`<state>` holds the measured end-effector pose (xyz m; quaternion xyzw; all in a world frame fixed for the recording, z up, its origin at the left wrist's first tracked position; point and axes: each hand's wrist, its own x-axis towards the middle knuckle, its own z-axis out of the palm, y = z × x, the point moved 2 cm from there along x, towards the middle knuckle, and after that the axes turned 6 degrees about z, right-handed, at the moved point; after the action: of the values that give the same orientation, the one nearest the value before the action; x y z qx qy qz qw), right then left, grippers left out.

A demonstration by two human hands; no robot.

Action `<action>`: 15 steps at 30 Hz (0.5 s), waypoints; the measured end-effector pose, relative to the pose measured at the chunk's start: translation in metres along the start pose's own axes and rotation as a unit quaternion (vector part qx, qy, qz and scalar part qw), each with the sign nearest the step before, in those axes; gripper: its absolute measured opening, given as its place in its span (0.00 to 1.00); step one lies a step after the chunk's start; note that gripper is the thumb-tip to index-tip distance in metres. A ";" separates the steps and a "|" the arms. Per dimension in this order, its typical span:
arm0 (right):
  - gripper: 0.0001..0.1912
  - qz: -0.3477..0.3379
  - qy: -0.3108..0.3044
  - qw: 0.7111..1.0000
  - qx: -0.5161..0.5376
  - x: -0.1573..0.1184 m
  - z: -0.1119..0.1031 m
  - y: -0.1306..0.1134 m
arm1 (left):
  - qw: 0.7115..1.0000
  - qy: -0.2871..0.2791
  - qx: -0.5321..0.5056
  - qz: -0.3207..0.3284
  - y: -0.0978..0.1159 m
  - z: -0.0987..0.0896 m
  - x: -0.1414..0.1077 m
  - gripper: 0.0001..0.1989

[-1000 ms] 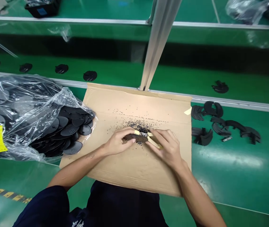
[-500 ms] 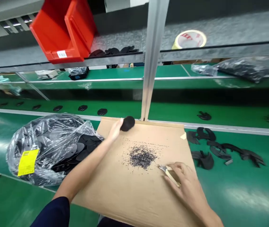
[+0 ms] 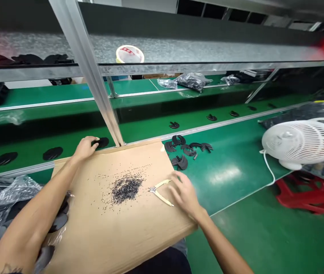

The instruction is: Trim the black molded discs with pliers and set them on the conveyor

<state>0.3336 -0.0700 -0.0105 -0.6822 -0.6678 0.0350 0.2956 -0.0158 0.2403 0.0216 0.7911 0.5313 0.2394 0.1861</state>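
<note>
My left hand (image 3: 86, 147) reaches to the green belt behind the board, its thumb and fingers closed on the edge of a flat black disc (image 3: 102, 142). Part of that disc is hidden by the fingers. A pair of nippers (image 3: 162, 193) with pale yellow handles lies spread on the brown cardboard sheet (image 3: 99, 236). Just right of the handles is my right hand (image 3: 185, 193), fingers apart and holding nothing. Left of the nippers' jaws sits a heap of small black bits (image 3: 126, 189).
A plastic bag (image 3: 5, 201) of black discs lies at the left. More discs (image 3: 53, 153) rest along the belt. Curved black parts (image 3: 180, 163) lie right of the cardboard, with a white fan (image 3: 299, 140) farther right. A metal post (image 3: 93, 72) rises behind the cardboard.
The view has swung right. My left hand has carried the black disc from above the cardboard to the belt. My right hand has let go of the nippers, which now lie on the cardboard.
</note>
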 end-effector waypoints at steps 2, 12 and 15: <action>0.21 0.039 0.029 0.999 -0.011 0.014 -0.003 0.023 | 0.999 -0.012 0.031 0.010 0.001 -0.012 -0.015 0.16; 0.25 0.083 0.032 0.996 0.026 0.078 -0.009 0.067 | 0.973 -0.156 0.130 0.108 0.013 -0.108 -0.166 0.24; 0.30 0.119 0.109 0.985 0.057 0.091 -0.011 0.070 | 0.961 -0.208 0.158 0.095 0.014 -0.120 -0.197 0.21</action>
<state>0.4103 0.0160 -0.0011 -0.7388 -0.5425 0.0336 0.3984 -0.1378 0.0571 0.0918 0.8896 0.4343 -0.0008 0.1413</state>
